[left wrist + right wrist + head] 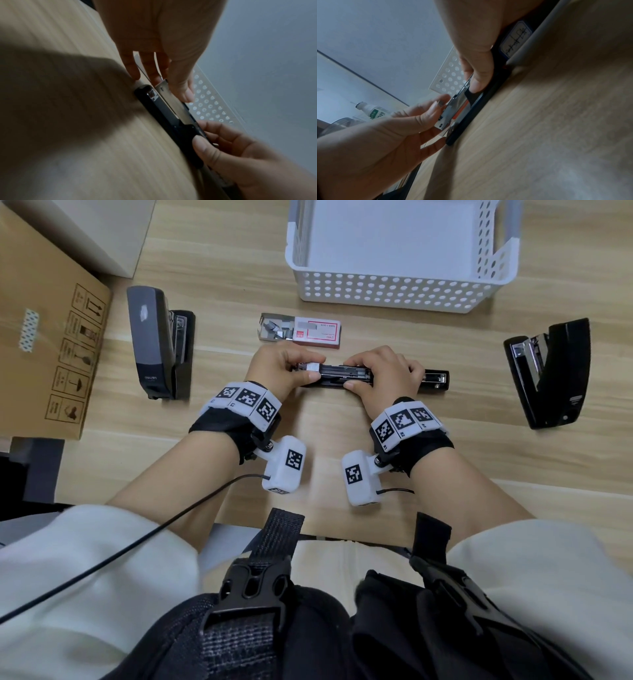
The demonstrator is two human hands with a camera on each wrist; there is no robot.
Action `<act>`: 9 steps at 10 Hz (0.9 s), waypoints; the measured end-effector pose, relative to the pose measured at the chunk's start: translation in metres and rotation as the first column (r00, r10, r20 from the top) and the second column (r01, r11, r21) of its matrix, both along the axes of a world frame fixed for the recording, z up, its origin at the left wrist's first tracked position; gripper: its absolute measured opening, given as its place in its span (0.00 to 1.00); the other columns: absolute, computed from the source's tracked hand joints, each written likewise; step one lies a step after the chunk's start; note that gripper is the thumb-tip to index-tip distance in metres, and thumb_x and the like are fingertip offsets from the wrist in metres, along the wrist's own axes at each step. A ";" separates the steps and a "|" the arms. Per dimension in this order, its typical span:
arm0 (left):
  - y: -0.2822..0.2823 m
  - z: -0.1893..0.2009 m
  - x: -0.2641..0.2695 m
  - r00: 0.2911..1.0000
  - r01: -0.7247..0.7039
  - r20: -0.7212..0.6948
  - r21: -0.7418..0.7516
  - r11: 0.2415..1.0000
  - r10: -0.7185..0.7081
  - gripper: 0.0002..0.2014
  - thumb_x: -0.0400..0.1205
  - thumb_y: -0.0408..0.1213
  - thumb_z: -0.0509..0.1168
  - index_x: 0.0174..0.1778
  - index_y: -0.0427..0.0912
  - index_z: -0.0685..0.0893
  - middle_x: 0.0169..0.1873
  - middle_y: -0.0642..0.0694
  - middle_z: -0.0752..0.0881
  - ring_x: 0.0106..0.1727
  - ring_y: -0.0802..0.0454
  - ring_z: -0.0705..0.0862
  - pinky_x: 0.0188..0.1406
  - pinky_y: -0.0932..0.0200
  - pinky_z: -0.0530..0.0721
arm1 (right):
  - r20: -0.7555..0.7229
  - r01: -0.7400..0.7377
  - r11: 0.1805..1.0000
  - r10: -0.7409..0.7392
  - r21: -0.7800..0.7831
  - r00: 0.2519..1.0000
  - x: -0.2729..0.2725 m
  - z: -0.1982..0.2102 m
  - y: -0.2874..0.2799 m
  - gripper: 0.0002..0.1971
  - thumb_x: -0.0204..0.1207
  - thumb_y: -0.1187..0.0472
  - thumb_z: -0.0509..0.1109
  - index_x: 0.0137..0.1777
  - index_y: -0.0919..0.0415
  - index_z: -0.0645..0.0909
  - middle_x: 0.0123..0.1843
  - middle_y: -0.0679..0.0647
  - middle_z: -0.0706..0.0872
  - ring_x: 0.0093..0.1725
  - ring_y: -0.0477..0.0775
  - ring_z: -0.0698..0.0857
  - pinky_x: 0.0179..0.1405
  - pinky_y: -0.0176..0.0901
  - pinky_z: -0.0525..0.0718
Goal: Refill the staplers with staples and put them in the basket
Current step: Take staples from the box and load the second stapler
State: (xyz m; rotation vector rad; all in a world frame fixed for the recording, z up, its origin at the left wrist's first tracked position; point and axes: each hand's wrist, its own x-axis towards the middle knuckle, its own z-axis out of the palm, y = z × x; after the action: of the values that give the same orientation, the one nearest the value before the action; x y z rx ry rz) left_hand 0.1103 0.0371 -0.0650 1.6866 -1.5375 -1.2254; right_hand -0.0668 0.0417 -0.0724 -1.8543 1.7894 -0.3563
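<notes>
At centre frame my left hand (284, 364) pinches the front of the opened black metal-channelled stapler (346, 377); my right hand (380, 374) grips its middle. The white perforated plastic basket (394, 292), upper right, holds nothing: three staplers left, I judge.

head: bright, even, sharp, edges bowed | wrists: dim, soft-focused, broad blurred shadows on wood, noisy

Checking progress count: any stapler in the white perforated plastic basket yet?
No: the head view shows the white perforated plastic basket holding no stapler; all three staplers lie on the wooden table.
</notes>
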 end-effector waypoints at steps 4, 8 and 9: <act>-0.001 -0.011 0.002 0.999 -0.039 -0.026 -0.001 0.999 0.039 0.17 0.71 0.27 0.71 0.57 0.34 0.84 0.39 0.56 0.79 0.42 0.64 0.77 0.48 0.78 0.73 | -0.014 0.005 1.000 -0.005 -0.005 1.000 0.001 0.000 0.000 0.13 0.71 0.52 0.71 0.56 0.42 0.82 0.58 0.44 0.81 0.62 0.49 0.75 0.67 0.46 0.54; -0.002 -0.011 0.002 1.000 -0.013 0.026 -0.007 1.000 0.013 0.18 0.71 0.27 0.72 0.58 0.34 0.84 0.38 0.58 0.78 0.42 0.65 0.76 0.54 0.74 0.73 | -0.008 0.002 1.000 -0.002 -0.004 1.000 0.001 0.001 0.000 0.13 0.71 0.52 0.71 0.56 0.43 0.82 0.57 0.45 0.81 0.62 0.49 0.75 0.67 0.47 0.54; 0.000 -0.009 0.001 0.998 -0.005 0.061 0.002 1.000 0.005 0.19 0.71 0.29 0.72 0.59 0.35 0.83 0.38 0.59 0.77 0.43 0.65 0.76 0.52 0.80 0.71 | -0.010 0.001 1.000 -0.001 -0.003 1.000 0.001 0.001 0.000 0.13 0.71 0.52 0.71 0.56 0.43 0.82 0.57 0.45 0.81 0.62 0.49 0.75 0.68 0.47 0.54</act>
State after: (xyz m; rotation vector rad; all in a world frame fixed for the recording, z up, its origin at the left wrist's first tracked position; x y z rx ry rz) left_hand 0.1117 0.0370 -0.0743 1.7432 -1.5669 -1.1835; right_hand -0.0658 0.0421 -0.0710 -1.8601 1.7977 -0.3503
